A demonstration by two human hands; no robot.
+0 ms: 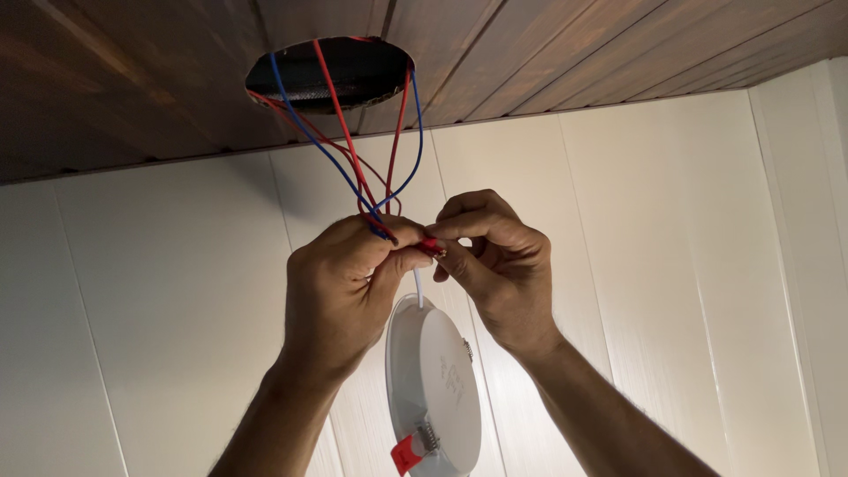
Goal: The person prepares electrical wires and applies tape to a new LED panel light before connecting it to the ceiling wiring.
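Note:
Red and blue wires (340, 141) hang out of a round hole (331, 72) in a dark wooden ceiling. My left hand (340, 287) grips the bundle of wires where they come together. My right hand (495, 261) pinches the red wire ends (430, 246) right beside the left thumb. A round white recessed lamp (437, 384) dangles below both hands on a thin white lead (419, 289), with a red spring clip (406, 452) at its lower edge.
White panelled wall (671, 265) fills the background below the ceiling boards (574, 53). A wall corner runs down at the far right (826, 221).

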